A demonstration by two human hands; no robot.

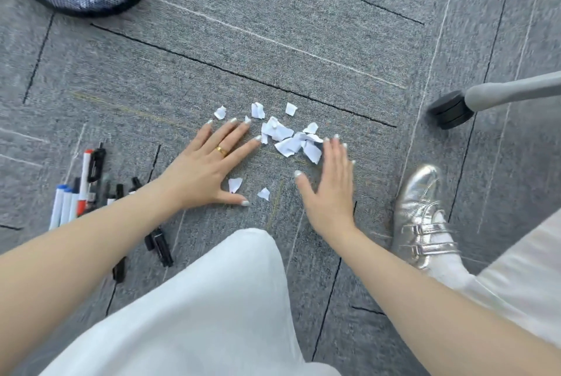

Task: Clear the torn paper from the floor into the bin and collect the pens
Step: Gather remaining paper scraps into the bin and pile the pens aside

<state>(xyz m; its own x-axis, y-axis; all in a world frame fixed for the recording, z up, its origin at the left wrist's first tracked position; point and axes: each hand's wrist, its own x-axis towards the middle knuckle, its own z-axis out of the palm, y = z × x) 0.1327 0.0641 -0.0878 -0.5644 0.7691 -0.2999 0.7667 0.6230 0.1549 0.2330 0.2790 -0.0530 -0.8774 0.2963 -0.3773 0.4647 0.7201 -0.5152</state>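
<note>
Floor (303, 50) is grey carpet tiles w/ thin black and pale stripes, some running diagonal. At right, a grey office-chair leg (516, 90) w/ black caster (450, 110) resting on the carpet. Light is even and bright, no hard shadows.

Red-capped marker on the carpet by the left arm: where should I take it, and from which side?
Pinch the red-capped marker around its white barrel mid-length, from above. It lies flat, lengthwise away from you, with the blue-capped markers tight on its left and a black pen on its right, so a side-on grip is blocked.
</note>
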